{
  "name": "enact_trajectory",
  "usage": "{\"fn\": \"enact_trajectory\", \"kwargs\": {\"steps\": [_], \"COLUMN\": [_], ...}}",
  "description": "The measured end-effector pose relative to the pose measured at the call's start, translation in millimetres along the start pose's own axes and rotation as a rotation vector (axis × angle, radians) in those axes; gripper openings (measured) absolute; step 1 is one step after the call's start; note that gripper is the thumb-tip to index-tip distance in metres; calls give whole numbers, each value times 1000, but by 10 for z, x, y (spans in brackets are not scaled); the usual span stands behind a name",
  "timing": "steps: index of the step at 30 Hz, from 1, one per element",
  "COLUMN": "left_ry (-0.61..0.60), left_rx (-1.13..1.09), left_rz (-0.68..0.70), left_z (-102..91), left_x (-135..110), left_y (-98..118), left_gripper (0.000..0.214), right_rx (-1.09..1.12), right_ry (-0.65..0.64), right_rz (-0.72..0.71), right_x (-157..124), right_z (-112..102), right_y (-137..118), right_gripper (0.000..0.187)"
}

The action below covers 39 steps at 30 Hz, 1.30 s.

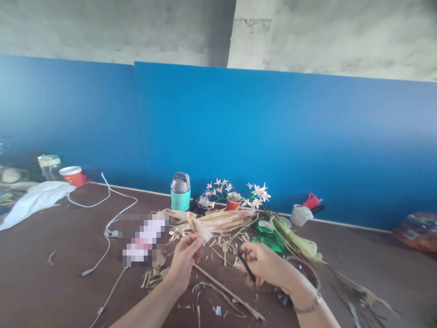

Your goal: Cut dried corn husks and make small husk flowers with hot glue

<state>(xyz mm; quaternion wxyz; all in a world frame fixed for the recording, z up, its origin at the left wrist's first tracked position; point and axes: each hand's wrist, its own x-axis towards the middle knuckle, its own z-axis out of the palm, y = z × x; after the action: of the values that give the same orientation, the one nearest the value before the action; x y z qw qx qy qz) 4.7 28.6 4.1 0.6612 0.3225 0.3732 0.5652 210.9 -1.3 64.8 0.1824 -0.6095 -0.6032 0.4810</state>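
Yellow lettering on red/white tub (73, 176), far L, too blurred to read. L hand (186, 257) pinches papery, flared husk strip (202, 229) btwn thumb & fingertips, just above brown counter (68, 246); R hand (261, 262) curls round slim blk tool (246, 267). Beyond: fibrous dry husk pile (228, 221), smooth cyl. turquoise flask (180, 199), w/ grey looped lid.

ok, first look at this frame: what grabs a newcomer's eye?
Probably the bright blue partition spanning the view behind the brown table. Then the turquoise canister near its foot, with pale flowers around a red cup to its right. Front and center, the left hand pinches a pale dry strip, and the right hand holds a slim black tool.
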Motion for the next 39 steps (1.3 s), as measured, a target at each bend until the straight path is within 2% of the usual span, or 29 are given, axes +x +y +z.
{"fn": "enact_trajectory", "kwargs": {"steps": [4,8,11,14,18,24,32,39], "left_ry": [19,27,20,-35,-92,-97,-137,-110], "left_rx": [-134,-169,-177,-168,-149,-136,-131,-155], "left_rz": [-18,-33,-49,-81,-101,-101,-83,-107], "left_z": [-35,-52,-38,-8,16,-6,-21,-31], "left_x": [49,67,49,13,-14,7,15,33], "left_y": [19,-6,-4,21,37,-1,14,13], "left_gripper": [22,22,21,20,20,19,20,20], "right_rx": [241,361,437,517,512,453,416,373], "right_ry": [-83,-196,-210,-181,-112,-46,10,40], "right_rz": [-71,-110,-217,-316,-444,-498,-455,-398], "right_x": [12,117,185,203,206,273,299,351], "right_z": [165,438,616,712,736,775,800,818], "right_y": [-95,-71,-44,-64,-94,8,21,80], "right_gripper": [37,43,47,43,38,36,34,36]}}
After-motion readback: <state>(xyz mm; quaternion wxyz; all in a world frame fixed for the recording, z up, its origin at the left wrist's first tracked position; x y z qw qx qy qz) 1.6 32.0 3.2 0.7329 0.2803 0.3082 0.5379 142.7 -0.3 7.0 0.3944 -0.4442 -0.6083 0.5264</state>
